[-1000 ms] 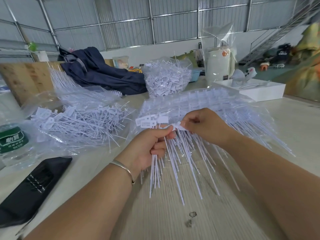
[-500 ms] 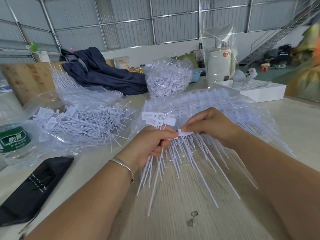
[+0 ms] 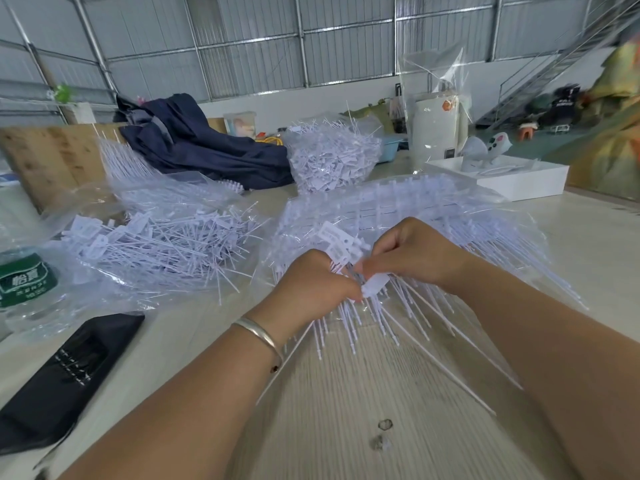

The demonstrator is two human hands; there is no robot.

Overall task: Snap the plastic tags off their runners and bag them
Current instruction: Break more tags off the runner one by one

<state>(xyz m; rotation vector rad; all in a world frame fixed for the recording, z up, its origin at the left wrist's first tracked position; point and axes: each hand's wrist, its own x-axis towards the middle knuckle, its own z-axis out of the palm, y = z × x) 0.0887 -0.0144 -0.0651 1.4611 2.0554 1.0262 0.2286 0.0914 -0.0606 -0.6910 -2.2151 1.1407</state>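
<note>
I am working low over the surface [image 3: 332, 393], and my left hand [image 3: 313, 284] is clenching round a fistful of tags [image 3: 337, 245] still on their runner, heads sticking up past the knuckles and thin tails fanning down toward me. Holding them bunched that way is giving the runner a firm anchor, so the pull from the other side has something to work against. My right hand [image 3: 412, 252] is pinching one white tag head [image 3: 375, 284] just beside the left thumb, thumb and forefinger curling on it; I am judging that it is being twisted off, though the joint itself is hidden between the fingers and I cannot say whether it has parted.

Directly behind both hands an open clear bag [image 3: 433, 209] is lying with full runners in it, close enough that fresh stock is within easy reach. To the left, a second clear bag [image 3: 149, 251] is spread flat with loose tags piling in it, mouth toward me, which is why it is sitting near the left arm: drops are short. Farther back a stuffed bag [image 3: 332, 157] is standing well apart, looking finished. A water bottle [image 3: 24, 278] and a dark pouch [image 3: 65, 368] are lying at the left edge, out of the working lane.
</note>
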